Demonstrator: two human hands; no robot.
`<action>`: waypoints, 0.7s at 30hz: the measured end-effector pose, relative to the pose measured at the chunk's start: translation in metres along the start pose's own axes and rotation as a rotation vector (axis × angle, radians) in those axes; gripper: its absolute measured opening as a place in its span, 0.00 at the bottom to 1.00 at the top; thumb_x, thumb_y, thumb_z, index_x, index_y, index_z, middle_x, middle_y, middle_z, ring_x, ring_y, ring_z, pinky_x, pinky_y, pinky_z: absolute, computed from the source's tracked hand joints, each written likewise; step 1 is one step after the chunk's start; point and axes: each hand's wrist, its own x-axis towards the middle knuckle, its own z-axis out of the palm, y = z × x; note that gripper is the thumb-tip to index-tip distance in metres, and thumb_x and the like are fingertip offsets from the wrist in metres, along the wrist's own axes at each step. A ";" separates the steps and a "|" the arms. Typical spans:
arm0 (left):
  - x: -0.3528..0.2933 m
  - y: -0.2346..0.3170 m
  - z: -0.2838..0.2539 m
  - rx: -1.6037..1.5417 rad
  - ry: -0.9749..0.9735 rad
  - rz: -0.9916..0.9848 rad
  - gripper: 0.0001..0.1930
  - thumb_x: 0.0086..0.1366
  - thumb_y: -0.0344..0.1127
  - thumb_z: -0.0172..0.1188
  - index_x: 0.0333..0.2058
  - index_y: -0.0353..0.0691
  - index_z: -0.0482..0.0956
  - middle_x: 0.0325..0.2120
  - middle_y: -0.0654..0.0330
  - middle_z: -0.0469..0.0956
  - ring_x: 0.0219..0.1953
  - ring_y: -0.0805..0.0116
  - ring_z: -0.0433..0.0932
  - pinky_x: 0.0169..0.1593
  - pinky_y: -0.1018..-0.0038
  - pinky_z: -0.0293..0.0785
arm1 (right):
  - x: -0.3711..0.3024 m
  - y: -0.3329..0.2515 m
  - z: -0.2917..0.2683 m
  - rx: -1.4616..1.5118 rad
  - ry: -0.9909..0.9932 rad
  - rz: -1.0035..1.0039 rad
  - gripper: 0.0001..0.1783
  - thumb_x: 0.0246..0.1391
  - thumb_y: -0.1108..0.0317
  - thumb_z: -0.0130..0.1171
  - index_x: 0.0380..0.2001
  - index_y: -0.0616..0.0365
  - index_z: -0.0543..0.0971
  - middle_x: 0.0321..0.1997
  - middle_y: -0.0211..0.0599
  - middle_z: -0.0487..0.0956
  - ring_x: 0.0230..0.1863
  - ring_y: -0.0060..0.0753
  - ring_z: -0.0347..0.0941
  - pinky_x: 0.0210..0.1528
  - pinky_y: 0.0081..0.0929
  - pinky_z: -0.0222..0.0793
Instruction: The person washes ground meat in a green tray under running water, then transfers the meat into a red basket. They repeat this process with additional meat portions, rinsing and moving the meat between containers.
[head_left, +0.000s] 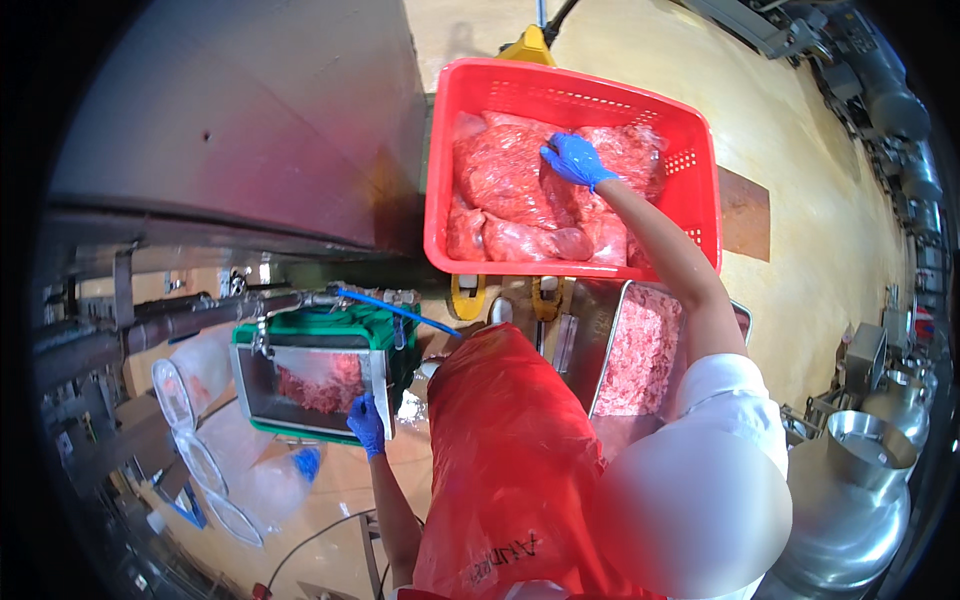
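Observation:
My left hand (367, 426), in a blue glove, is at the near right corner of a steel-edged tub (378, 385) with green sides. Its fingers look curled over the rim. Pink ground meat (325, 382) lies inside the tub, partly behind clear plastic film. My red apron (510, 470) fills the lower middle; my right hand does not show. Ahead, a large red crate (575, 82) holds big pieces of raw meat (505, 180). A co-worker's blue-gloved hand (577, 160) rests on that meat, the bare arm crossing the crate's right rim.
The co-worker's head and white sleeve (730, 380) are close at my right. Beside them stands a steel tub of ground meat (635, 350). A blue hose (400, 311) crosses above the green-sided tub. A steel machine wall (240, 120) rises at left; a yellow pallet jack (528, 46) shows beyond the crate.

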 end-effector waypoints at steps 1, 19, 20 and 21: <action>-0.004 0.011 -0.011 0.093 -0.018 -0.059 0.15 0.62 0.38 0.55 0.24 0.31 0.74 0.13 0.62 0.64 0.19 0.77 0.58 0.22 0.71 0.58 | 0.003 -0.006 0.005 0.046 -0.095 0.049 0.25 0.56 0.49 0.45 0.29 0.64 0.77 0.31 0.59 0.76 0.36 0.59 0.72 0.41 0.48 0.66; 0.024 0.248 0.001 -2.030 -1.173 -0.374 0.24 0.69 0.51 0.37 0.52 0.38 0.66 0.49 0.56 0.71 0.53 0.62 0.69 0.57 0.64 0.63 | -0.131 -0.473 -0.203 0.741 -0.073 0.207 0.12 0.52 0.65 0.60 0.20 0.61 0.78 0.18 0.22 0.69 0.22 0.13 0.61 0.24 0.19 0.57; 0.023 0.258 -0.023 -2.278 -1.175 -0.765 0.27 0.68 0.54 0.38 0.53 0.38 0.66 0.50 0.55 0.71 0.55 0.60 0.68 0.59 0.62 0.61 | -0.139 -0.492 -0.194 0.777 -0.080 0.216 0.10 0.51 0.67 0.61 0.20 0.60 0.78 0.18 0.22 0.70 0.22 0.13 0.62 0.25 0.18 0.57; 0.024 0.245 -0.049 -2.348 -1.191 -0.615 0.27 0.67 0.54 0.39 0.54 0.38 0.65 0.50 0.55 0.70 0.55 0.61 0.67 0.60 0.62 0.60 | -0.147 -0.506 -0.181 0.748 -0.022 0.277 0.09 0.51 0.67 0.61 0.21 0.60 0.78 0.19 0.22 0.70 0.23 0.12 0.62 0.26 0.17 0.57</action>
